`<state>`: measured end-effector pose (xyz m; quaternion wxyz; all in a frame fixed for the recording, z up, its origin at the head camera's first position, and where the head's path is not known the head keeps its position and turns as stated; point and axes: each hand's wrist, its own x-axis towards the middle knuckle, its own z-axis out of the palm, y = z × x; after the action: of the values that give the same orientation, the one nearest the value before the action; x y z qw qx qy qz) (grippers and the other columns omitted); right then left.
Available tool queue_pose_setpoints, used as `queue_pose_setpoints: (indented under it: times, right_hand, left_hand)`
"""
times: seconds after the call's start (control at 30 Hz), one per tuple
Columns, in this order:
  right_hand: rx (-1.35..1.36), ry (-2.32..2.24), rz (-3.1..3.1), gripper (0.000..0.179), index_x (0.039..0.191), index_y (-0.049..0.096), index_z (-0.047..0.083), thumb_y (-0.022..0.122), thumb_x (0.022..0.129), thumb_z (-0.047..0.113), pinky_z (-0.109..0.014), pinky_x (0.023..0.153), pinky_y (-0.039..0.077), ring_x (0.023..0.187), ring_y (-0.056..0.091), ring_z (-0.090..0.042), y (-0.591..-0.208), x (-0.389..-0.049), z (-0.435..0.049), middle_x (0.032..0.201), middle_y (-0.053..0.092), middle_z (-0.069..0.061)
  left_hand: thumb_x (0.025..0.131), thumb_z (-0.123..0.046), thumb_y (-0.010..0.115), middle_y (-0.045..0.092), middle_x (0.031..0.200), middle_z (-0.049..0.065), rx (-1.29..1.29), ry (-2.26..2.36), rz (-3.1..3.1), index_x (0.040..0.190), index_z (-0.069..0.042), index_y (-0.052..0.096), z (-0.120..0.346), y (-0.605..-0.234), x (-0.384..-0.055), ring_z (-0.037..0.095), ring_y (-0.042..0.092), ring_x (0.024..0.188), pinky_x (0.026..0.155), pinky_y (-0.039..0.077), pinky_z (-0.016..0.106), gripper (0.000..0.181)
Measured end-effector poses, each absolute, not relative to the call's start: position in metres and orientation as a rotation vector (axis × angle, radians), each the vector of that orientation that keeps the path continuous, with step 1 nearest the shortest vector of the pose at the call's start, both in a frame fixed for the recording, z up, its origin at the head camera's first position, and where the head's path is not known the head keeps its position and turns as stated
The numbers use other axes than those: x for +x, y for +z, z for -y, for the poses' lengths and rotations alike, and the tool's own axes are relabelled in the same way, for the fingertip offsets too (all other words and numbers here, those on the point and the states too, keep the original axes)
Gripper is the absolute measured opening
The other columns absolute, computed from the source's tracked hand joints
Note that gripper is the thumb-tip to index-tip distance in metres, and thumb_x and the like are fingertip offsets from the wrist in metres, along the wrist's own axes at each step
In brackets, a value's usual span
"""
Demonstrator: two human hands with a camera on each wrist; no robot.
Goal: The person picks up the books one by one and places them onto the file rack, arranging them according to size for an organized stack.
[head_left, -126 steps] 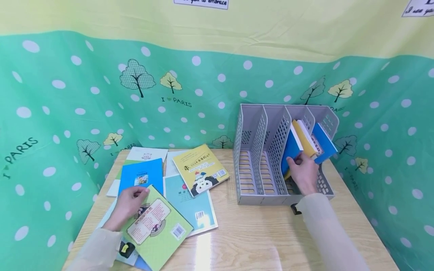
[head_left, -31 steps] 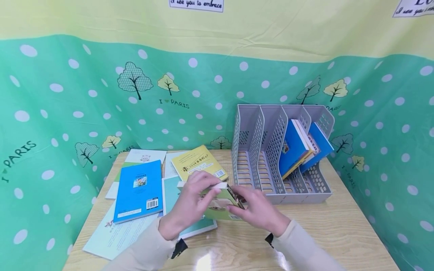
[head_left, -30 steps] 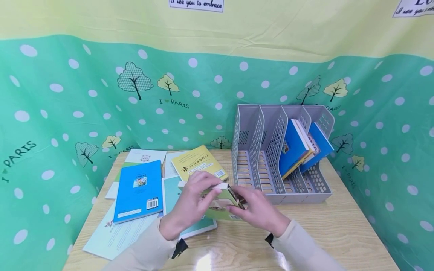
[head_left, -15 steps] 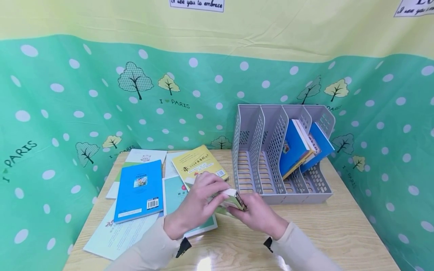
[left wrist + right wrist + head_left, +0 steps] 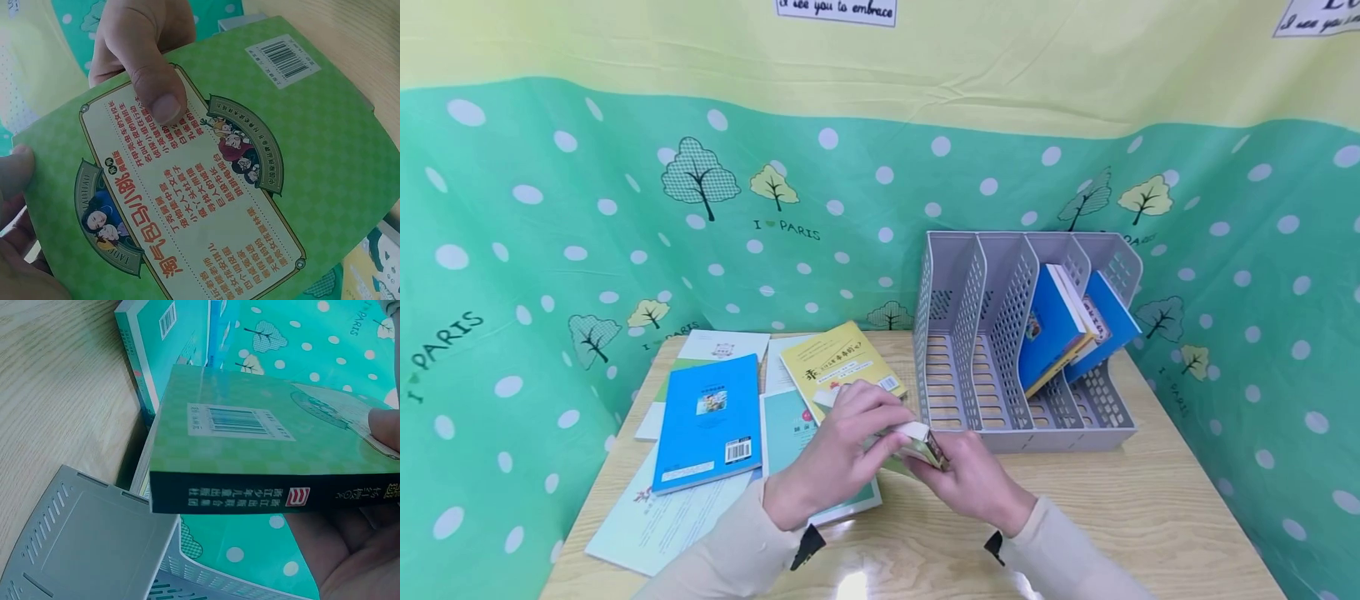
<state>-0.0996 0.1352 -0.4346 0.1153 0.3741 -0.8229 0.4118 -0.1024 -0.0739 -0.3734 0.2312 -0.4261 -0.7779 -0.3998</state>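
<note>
Both hands hold a green storybook (image 5: 917,450), raised over the front of the table. My left hand (image 5: 846,446) grips its upper edge, fingers over the white page edges. My right hand (image 5: 973,479) pinches the dark spine side, thumb in front and fingers behind. In the left wrist view the back cover of the green storybook (image 5: 325,150) faces the camera, with a thumb pressed on its printed panel. The right wrist view shows its black spine and barcode. Behind my left hand lie a yellow book (image 5: 831,358) and a teal book (image 5: 786,425).
A grey file rack (image 5: 1037,442) stands at the right. A blue book (image 5: 1045,333) leans with others in its third slot; another blue book (image 5: 1105,321) leans at the far right. On the left, a blue book (image 5: 707,425) lies over white-covered books (image 5: 632,517).
Earlier, my right hand was at the rack's books and my left was on the green storybook in the pile. Both now hold that storybook mid-table; over the last second it has tilted and shifted slightly right.
</note>
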Motion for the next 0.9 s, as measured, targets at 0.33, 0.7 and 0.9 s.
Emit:
queue_pose_setpoints:
  times: [0.33, 0.7, 0.9]
  right_hand:
    - [1.082, 1.164, 2.364, 0.024, 0.108, 0.068, 0.009, 0.071, 0.085, 0.009, -0.009, 0.054, 0.044, 0.061, 0.053, 0.004, -0.438, -0.099, -0.138, 0.080, 0.069, 0.006]
    - [1.032, 1.164, 2.388, 0.027, 0.109, 0.068, 0.005, 0.072, 0.083, 0.007, -0.013, 0.062, 0.051, 0.072, 0.065, -0.003, -0.440, -0.095, -0.143, 0.091, 0.073, -0.004]
    - [0.991, 1.147, 2.371, 0.028, 0.107, 0.068, 0.002, 0.074, 0.080, 0.005, -0.010, 0.049, 0.043, 0.060, 0.054, 0.001, -0.438, -0.093, -0.148, 0.087, 0.072, -0.007]
  left_hand:
    - [0.091, -0.021, 0.065, 0.063, 0.105, -0.004, -1.172, -1.080, 2.165, 0.107, -0.012, 0.069, 0.075, -0.371, -0.101, 0.012, 0.053, 0.101, 0.086, 0.042, 0.029, 0.019]
    - [0.086, -0.010, 0.068, 0.063, 0.109, -0.001, -1.108, -1.093, 2.162, 0.109, -0.011, 0.068, 0.080, -0.374, -0.102, 0.016, 0.055, 0.105, 0.091, 0.042, 0.034, 0.023]
    - [0.085, -0.009, 0.069, 0.063, 0.109, -0.002, -1.031, -1.112, 2.173, 0.111, -0.012, 0.068, 0.090, -0.379, -0.106, 0.017, 0.055, 0.103, 0.090, 0.041, 0.035, 0.026]
